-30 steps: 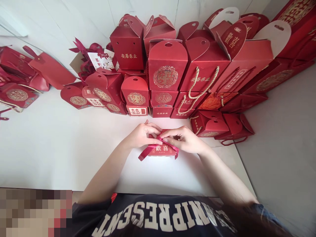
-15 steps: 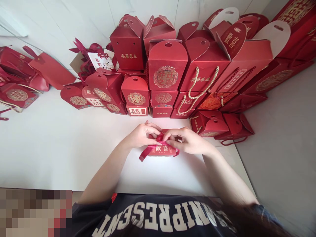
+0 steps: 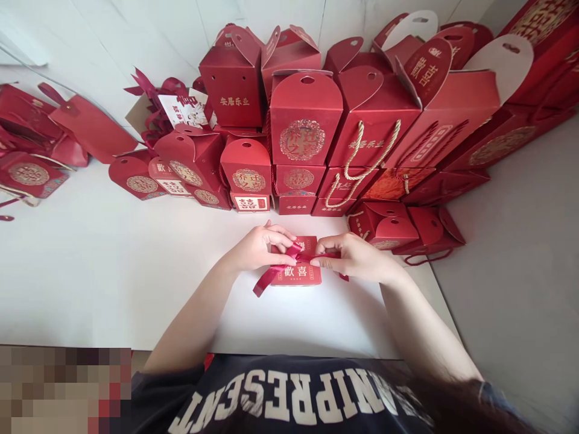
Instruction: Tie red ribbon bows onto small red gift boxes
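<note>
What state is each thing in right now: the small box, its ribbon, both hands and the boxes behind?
Small red box: closed, flat on the white table.
Ribbon: crossed over the box top, one tail trailing off to the left.
Left hand: pinching the ribbon at the box top.
Right hand: pinching the ribbon, to the right of the box.
Stacked red gift boxes: assembled, some top flaps open.

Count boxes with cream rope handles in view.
2: one box in the back row, centre-right; one smaller box below it, on the table. Others may be hidden.
</note>
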A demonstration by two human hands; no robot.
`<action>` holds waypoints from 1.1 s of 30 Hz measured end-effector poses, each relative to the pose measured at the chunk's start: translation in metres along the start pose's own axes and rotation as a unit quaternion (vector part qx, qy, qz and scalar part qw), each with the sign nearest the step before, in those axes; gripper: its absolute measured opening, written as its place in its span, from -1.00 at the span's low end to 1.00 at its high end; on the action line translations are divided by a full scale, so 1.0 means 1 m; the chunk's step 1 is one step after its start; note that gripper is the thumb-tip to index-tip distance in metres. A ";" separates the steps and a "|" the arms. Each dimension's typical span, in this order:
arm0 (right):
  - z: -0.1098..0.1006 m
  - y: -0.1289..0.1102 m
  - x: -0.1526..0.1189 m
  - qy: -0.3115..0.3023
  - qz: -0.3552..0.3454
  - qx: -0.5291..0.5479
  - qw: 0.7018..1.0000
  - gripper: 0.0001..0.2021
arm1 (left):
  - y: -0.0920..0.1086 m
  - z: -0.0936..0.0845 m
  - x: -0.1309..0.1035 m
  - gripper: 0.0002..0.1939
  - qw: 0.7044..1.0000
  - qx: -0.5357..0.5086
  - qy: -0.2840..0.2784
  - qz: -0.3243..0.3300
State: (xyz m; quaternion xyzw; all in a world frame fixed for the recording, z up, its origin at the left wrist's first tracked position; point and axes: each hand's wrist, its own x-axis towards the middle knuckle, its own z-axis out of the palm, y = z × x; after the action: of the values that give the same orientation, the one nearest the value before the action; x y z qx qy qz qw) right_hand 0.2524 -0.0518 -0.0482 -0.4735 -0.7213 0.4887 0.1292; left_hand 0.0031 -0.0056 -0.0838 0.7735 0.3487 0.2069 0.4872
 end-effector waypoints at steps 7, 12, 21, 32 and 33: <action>-0.004 0.013 0.009 0.020 -0.035 -0.045 0.998 -0.67 | -0.005 -0.003 0.000 -0.79 1.000 0.005 0.001 0.009; -0.002 0.010 0.009 0.073 -0.050 -0.109 0.990 -0.71 | -0.008 -0.001 0.001 -0.79 1.000 -0.015 0.008 0.019; 0.015 0.002 0.013 0.107 -0.123 -0.118 0.979 -0.84 | -0.008 0.000 0.000 -0.80 0.999 -0.043 -0.003 0.019; 0.020 -0.006 0.016 0.093 -0.070 -0.146 0.982 -0.76 | -0.017 0.001 -0.001 -0.77 0.998 -0.055 0.005 0.022; 0.021 -0.007 0.017 0.095 -0.062 -0.149 0.982 -0.77 | -0.019 0.001 0.000 -0.78 0.998 -0.053 0.010 0.037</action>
State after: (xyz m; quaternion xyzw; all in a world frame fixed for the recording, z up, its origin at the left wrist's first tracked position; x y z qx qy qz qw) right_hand 0.2263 -0.0504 -0.0573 -0.4860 -0.7985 0.3195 0.1555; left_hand -0.0027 -0.0012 -0.1017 0.7572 0.3130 0.2502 0.5158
